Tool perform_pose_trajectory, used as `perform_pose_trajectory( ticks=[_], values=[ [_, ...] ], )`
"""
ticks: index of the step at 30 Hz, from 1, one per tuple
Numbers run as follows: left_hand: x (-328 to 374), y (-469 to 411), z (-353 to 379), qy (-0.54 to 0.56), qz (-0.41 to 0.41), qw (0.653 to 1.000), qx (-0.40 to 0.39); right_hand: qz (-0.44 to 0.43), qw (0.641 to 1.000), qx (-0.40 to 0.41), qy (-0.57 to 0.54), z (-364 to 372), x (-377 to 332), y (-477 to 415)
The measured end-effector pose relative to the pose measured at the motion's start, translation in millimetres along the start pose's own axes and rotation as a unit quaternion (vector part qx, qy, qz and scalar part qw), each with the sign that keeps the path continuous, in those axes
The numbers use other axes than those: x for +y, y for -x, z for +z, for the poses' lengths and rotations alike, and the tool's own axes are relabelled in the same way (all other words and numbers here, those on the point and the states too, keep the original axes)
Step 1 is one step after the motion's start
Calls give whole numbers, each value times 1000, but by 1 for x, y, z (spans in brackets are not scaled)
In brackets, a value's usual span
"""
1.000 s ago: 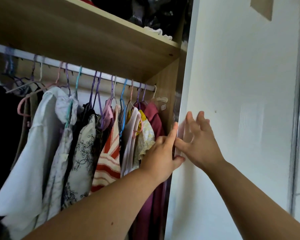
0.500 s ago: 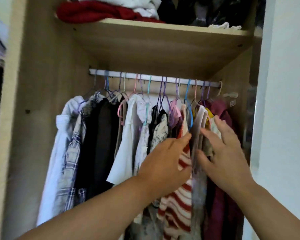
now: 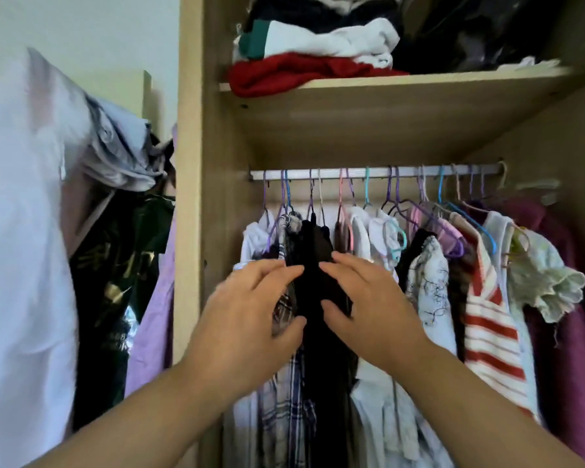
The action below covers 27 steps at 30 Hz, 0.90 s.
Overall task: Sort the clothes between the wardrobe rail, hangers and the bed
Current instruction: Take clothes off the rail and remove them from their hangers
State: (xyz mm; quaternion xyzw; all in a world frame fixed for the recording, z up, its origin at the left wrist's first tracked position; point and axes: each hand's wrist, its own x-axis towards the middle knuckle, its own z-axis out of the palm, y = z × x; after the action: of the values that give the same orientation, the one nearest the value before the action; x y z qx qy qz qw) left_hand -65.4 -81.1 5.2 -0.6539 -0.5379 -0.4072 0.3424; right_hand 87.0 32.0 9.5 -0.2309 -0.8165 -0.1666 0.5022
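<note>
Two bare hands work at the hanging row. At 9 o'clock in the view, outside the wardrobe, hangs a white garment [image 3: 21, 231]; at its 3 o'clock are a black printed bag [image 3: 115, 275] and a lilac garment [image 3: 156, 315], the latter against the wardrobe side panel [image 3: 188, 197]. On the shelf [image 3: 385, 106], at 12 o'clock, a folded red garment [image 3: 284, 74] lies under white ones. Below it, the rail [image 3: 368, 172] carries coloured hangers, fully loaded. The left hand [image 3: 247, 315] is at 6 o'clock from the rail's left end: fingers extended, thumb spread beneath them, tips touching the left edge of a black garment [image 3: 314, 251] that hangs from the rail, with a plaid shirt [image 3: 284, 410] just at its 9 o'clock. The right hand [image 3: 368, 305] mirrors this at the garment's 3 o'clock, fingers extended and thumb apart, tips on the cloth. Whether either hand pinches a fold cannot be told. Further toward 3 o'clock hang a red-striped top [image 3: 487, 319] and a maroon garment [image 3: 568, 349].
</note>
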Motion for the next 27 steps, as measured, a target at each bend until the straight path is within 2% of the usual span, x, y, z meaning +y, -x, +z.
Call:
perform_pose_trajectory(
  ticks=[3, 5, 8, 11, 15, 20, 24, 27],
  values=[
    [-40, -1, -28, -37, 29, 996, 77, 23, 1000, 7, 0, 18, -36, -16],
    [-61, -9, -39, -35, 18, 994, 100, 46, 999, 6, -10, 24, -51, -26],
    [-84, -30, -46, 6, -34, 994, 104, 54, 998, -13, -7, 31, -66, -50],
    [-98, -49, -43, 84, -83, 988, 104, 74, 994, -83, 1, 40, -74, -78],
    [-106, -73, -36, 116, -109, 981, 112, 96, 982, -158, -32, 63, -76, -110],
    [-109, -98, -30, 190, -151, 952, 184, 147, 973, -169, -51, 93, -70, -151],
    [-110, -97, -28, 207, -162, 941, 213, 161, 971, -173, 29, 123, -61, -184],
    [-108, -97, -28, 198, -185, 938, 216, 176, 956, -206, 113, 151, -45, -198]
  ],
)
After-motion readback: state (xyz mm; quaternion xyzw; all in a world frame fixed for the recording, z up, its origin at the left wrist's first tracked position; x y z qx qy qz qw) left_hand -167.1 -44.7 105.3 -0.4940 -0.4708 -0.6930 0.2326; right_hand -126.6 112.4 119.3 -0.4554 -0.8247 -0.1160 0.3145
